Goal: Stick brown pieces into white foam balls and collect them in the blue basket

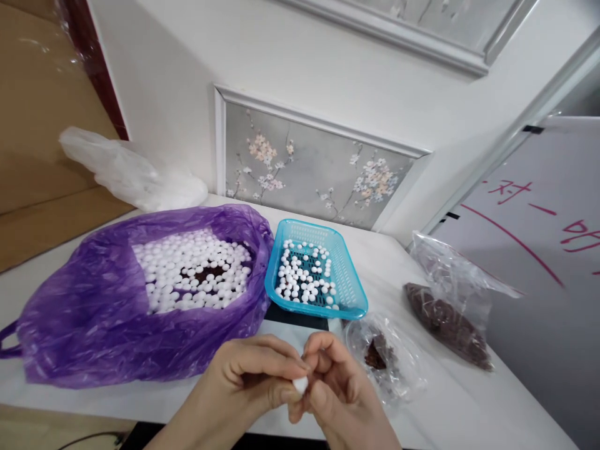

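Pinched between the thumb and forefinger of my left hand [255,378] is a small white ball [300,384]. My right hand [340,390] meets it from the other side, its fingers curled and drawn together close against the ball. Whatever the right fingertips hold, if anything, is hidden. Beyond my hands, a blue plastic basket [354,284] contains many similar white balls, spread over its slotted bottom. To the left lies an open purple plastic bag [94,300] full of white balls, with a dark brown patch among them.
Right of my hands is a clear plastic bag [403,369] around dark brown bits. Farther right, a zip bag [445,319] of brown material leans near a whiteboard [529,312]. A white plastic bag [140,178] sits at the back left of the white table [450,400], near cardboard [42,125].
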Tool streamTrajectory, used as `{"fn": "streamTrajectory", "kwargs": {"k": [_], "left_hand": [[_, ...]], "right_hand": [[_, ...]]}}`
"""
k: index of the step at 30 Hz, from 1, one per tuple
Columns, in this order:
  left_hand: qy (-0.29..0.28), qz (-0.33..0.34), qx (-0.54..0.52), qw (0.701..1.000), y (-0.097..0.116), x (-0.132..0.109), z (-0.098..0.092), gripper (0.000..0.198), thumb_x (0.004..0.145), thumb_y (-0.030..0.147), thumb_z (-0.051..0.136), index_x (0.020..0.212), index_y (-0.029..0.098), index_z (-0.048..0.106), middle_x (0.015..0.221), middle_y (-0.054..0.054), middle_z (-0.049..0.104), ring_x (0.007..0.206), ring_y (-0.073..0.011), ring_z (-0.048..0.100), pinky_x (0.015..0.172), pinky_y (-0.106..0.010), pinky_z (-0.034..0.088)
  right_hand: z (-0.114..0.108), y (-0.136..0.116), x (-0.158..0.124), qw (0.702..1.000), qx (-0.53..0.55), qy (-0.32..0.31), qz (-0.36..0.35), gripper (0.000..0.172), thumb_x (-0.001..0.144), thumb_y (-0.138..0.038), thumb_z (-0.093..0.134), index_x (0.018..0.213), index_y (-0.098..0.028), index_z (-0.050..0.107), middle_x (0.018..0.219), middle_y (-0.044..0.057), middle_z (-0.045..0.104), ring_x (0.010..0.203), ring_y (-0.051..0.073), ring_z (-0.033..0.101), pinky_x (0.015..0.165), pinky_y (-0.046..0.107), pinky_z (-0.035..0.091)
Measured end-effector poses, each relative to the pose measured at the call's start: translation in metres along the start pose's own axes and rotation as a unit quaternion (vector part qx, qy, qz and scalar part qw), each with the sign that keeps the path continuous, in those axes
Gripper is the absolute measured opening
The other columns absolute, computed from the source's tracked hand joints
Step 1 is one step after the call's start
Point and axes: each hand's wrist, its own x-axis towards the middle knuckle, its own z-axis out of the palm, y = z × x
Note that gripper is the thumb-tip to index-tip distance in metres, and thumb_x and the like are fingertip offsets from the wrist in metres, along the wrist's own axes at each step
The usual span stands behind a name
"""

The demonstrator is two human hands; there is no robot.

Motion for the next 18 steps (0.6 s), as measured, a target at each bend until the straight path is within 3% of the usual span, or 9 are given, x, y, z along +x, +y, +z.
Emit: {"fn": "streamTrajectory", "kwargs": {"k": [10, 12, 15, 18], "left_hand": [[0.016, 0.021, 0.120, 0.992, 0.002, 0.000, 0.001, 0.012, 0.074, 0.019, 0.075, 0.065, 0.023, 0.082, 0.069, -0.006, 0.068, 0.057, -0.0157, 0.063, 0.057, -0.026, 0.053], [0.023, 0.015, 0.095, 0.995, -0.001, 0.002, 0.001, 0.011, 0.074, 0.018, 0.075, 0.068, 0.024, 0.082, 0.071, -0.005, 0.067, 0.058, -0.0157, 0.063, 0.058, -0.027, 0.052], [0.036, 0.001, -0.026, 0.999, -0.007, 0.003, 0.004, 0.009, 0.070, 0.018, 0.078, 0.073, 0.025, 0.082, 0.074, -0.003, 0.067, 0.055, -0.0137, 0.061, 0.057, -0.028, 0.052], [0.058, -0.008, -0.093, 0.994, -0.012, 0.001, 0.006, 0.006, 0.069, 0.019, 0.079, 0.073, 0.023, 0.080, 0.072, -0.002, 0.068, 0.061, -0.0130, 0.061, 0.063, -0.026, 0.051]], "right_hand": [[-0.001, 0.007, 0.002, 0.999, -0.031, 0.028, -0.017, 0.023, 0.078, -0.029, 0.077, 0.082, -0.018, 0.057, 0.069, -0.003, 0.062, 0.055, 0.007, 0.059, 0.055, 0.020, 0.046], [0.001, 0.009, 0.003, 0.997, -0.055, 0.043, -0.029, 0.022, 0.079, -0.029, 0.076, 0.081, -0.018, 0.057, 0.068, -0.003, 0.063, 0.055, 0.007, 0.058, 0.055, 0.020, 0.046], [0.006, 0.007, 0.003, 0.994, -0.079, 0.069, -0.039, 0.024, 0.077, -0.032, 0.078, 0.083, -0.018, 0.059, 0.069, -0.004, 0.061, 0.054, 0.007, 0.059, 0.054, 0.020, 0.046], [0.007, -0.007, -0.002, 0.986, -0.128, 0.090, -0.052, 0.024, 0.079, -0.042, 0.073, 0.087, -0.021, 0.063, 0.070, -0.004, 0.063, 0.054, 0.009, 0.062, 0.055, 0.022, 0.048]]}}
